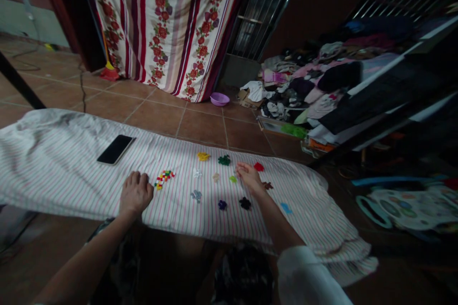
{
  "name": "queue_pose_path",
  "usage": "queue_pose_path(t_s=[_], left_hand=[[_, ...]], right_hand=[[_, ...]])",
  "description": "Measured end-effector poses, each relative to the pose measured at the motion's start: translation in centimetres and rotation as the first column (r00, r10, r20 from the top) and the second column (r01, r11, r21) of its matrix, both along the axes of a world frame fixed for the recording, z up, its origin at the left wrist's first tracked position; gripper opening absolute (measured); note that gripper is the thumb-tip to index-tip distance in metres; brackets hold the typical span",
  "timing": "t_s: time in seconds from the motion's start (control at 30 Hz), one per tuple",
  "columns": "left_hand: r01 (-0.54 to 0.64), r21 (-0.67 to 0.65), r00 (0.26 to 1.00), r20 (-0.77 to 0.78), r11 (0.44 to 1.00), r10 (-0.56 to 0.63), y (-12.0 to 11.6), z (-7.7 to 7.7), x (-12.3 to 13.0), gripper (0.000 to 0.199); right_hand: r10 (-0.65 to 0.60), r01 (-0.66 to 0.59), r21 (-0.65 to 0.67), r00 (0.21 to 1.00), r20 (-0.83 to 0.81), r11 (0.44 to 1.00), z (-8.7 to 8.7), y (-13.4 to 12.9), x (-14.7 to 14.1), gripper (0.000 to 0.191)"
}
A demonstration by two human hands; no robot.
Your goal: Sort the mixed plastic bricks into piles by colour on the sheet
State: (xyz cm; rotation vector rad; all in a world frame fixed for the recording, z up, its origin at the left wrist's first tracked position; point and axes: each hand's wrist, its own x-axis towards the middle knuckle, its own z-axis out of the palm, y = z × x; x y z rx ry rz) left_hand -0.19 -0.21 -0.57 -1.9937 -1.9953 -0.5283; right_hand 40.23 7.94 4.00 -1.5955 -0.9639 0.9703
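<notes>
My left hand [136, 194] rests on the striped cloth [82, 186], its fingers curled under, so whatever it may hold is hidden. Just right of it lies a loose pile of mixed-colour small pieces [164, 177]. Over the colour groups, my right hand [249, 176] has its fingertips drawn together; anything between them is too small to make out. Closest to those fingertips are a lime-green group [233, 179] and a dark green pile [224, 159]. Red pieces [258, 167] lie beyond the hand, and brown pieces [267, 185] sit beside its wrist.
Yellow [203, 156], white [197, 173], beige [215, 177], grey [196, 195], purple [222, 205], black [245, 203] and blue pieces [286, 208] form separate groups. A phone [116, 149] lies left. Beyond are a purple basin [219, 99] and heaped clothes [304, 76].
</notes>
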Motion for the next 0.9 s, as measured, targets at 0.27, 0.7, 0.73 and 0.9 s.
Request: queue_pose_path(t_s=[0.27, 0.7, 0.73, 0.9], left_hand=[[-0.013, 0.007, 1.000, 0.021, 1.000, 0.013, 0.0, -0.4, 0.0, 0.026], [-0.024, 0.009, 0.996, 0.082, 1.000, 0.023, 0.0, -0.1, 0.2, 0.027], [-0.022, 0.005, 0.995, 0.096, 1.000, 0.021, 0.0, 0.0, 0.2, 0.027], [-0.011, -0.010, 0.992, 0.122, 1.000, 0.012, -0.1, 0.2, 0.2, 0.026]], right_hand=[[0.466, -0.469, 0.025, 0.881, 0.085, 0.883, -2.6, -2.2, -13.1, 0.026], [0.514, -0.542, -0.225, 0.470, 0.718, 0.810, -3.3, -3.2, -22.5, 0.036], [0.520, -0.539, -0.246, 0.445, 0.728, 0.806, -3.0, -3.3, -22.6, 0.037], [0.534, -0.492, -0.327, 0.372, 0.759, 0.807, -1.6, -4.1, -23.2, 0.034]])
